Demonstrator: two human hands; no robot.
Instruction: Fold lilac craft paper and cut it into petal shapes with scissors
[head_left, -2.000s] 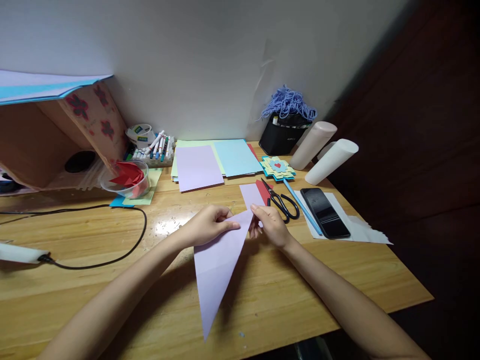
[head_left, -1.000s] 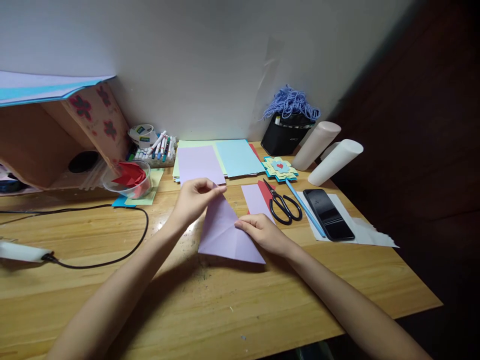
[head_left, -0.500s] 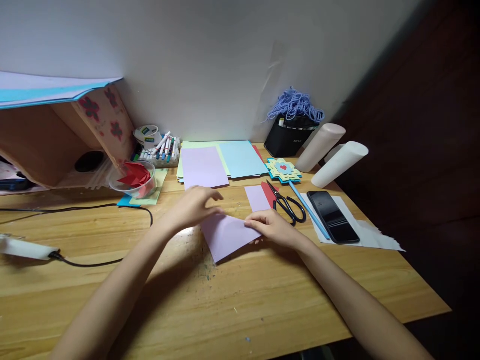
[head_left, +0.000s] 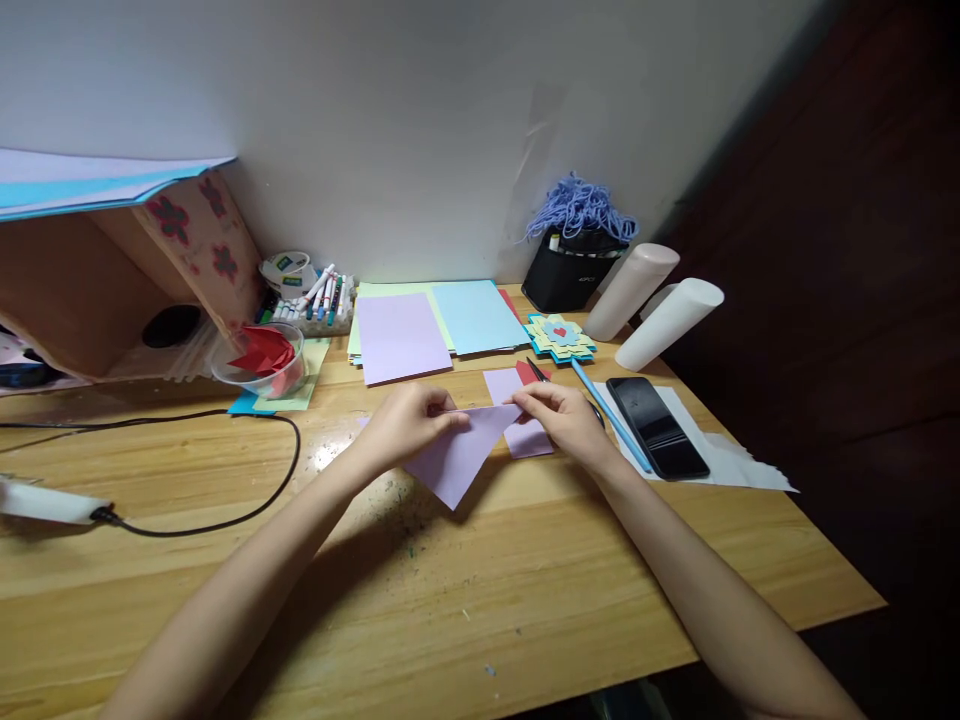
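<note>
The lilac paper is already folded into a triangle pointing toward the person. It sits low at the middle of the wooden desk, and the left hand and right hand each pinch its upper edge between thumb and fingertips. I judge it to be at an early fold, with the shaping left to do (no finished form shows). There is bare room toward the near edge, but a lilac offcut, scissors, blue pencil and phone crowd the right hand, and a black cable loops well to the left.
</note>
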